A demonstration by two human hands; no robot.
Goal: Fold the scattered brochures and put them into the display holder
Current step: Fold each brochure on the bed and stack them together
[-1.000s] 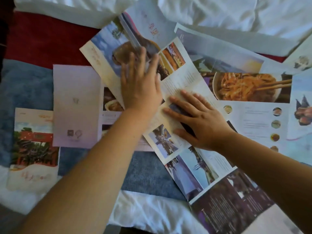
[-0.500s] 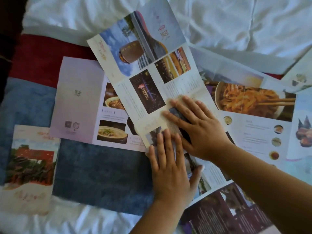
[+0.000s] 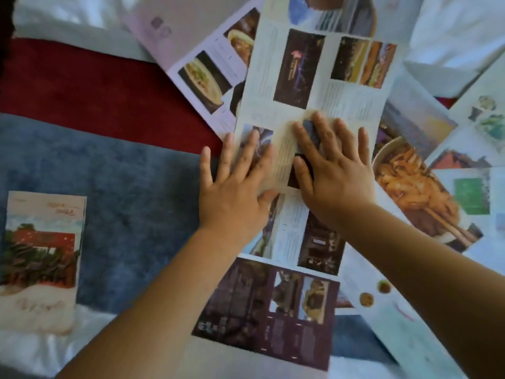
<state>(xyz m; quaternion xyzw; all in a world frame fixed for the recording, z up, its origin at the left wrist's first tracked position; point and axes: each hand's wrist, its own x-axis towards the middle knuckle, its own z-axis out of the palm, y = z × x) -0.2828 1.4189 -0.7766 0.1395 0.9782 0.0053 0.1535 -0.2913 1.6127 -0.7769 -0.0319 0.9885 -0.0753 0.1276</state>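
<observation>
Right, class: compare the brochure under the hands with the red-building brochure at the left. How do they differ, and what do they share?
The brochure under the hands lies spread open, several panels showing; the red-building brochure shows one narrow panel, apparently folded. The left hand and right hand press flat on the first; nothing touches the second. Both lie flat, printed with photos.

Bedroom: rumpled white bedding, blue blanket.
</observation>
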